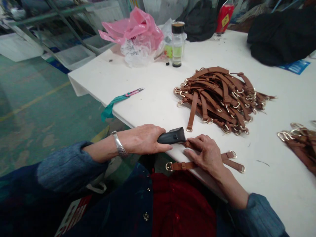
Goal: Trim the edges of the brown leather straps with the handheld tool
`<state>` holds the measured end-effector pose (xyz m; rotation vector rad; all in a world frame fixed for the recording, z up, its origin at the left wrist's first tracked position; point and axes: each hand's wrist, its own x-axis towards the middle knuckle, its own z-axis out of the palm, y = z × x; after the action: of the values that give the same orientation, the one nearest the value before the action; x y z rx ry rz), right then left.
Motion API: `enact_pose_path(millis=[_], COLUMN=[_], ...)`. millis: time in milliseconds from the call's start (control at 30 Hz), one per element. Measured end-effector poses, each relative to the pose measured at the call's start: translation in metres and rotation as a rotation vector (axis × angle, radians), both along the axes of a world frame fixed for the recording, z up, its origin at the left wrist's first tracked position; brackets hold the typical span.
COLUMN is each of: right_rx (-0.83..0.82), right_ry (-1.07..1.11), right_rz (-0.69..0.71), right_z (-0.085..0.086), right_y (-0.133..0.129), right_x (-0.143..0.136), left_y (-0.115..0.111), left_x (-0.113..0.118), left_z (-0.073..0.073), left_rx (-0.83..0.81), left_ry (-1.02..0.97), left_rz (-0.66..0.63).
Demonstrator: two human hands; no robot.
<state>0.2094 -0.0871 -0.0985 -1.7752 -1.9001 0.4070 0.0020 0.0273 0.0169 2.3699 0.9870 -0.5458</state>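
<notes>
My left hand (142, 139), with a silver bracelet at its wrist, is wrapped round a black hand-held tool (172, 136) shaped like a hair clipper. The tool's wide end points right, toward the fingers of my right hand (207, 153). Those fingers are closed on a brown strap (188, 143) at the table's front edge, and part of it is hidden under them. Beneath the right hand runs another brown strap with a buckle (181, 166), its left end beyond the table edge. Two strap ends with gold-coloured rings (233, 161) stick out to the right of the hand.
A large heap of brown straps (217, 95) lies ahead, with more straps (302, 141) at the right. Pink-handled thread snips (134, 92) with a teal cloth strip rest near the left edge. Farther back are a pink plastic bag (138, 28), a lidded bottle (177, 46) and dark cloth (283, 36).
</notes>
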Motion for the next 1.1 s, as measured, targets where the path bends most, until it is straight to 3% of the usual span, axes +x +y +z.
enact_pose_path(millis=[167, 367, 600, 867, 1100], right_rx=[0.044, 0.014, -0.002, 0.013, -0.049], right_ry=[-0.021, 0.104, 0.180, 0.230, 0.225], right_rz=[-0.031, 0.000, 0.027, 0.062, 0.116], right_z=[-0.002, -0.002, -0.003, -0.009, -0.006], right_y=[0.003, 0.005, 0.005, 0.003, 0.005], right_x=[-0.004, 0.001, 0.005, 0.007, 0.012], left_y=[-0.005, -0.010, -0.013, -0.012, -0.011], left_x=[0.006, 0.004, 0.027, 0.023, 0.039], left_z=[0.002, 0.007, 0.006, 0.012, 0.016], left_rx=[-0.018, 0.043, 0.145, 0.133, 0.162], left_ry=[0.037, 0.099, 0.136, 0.154, 0.221], left_rz=[-0.033, -0.075, -0.168, -0.144, -0.212])
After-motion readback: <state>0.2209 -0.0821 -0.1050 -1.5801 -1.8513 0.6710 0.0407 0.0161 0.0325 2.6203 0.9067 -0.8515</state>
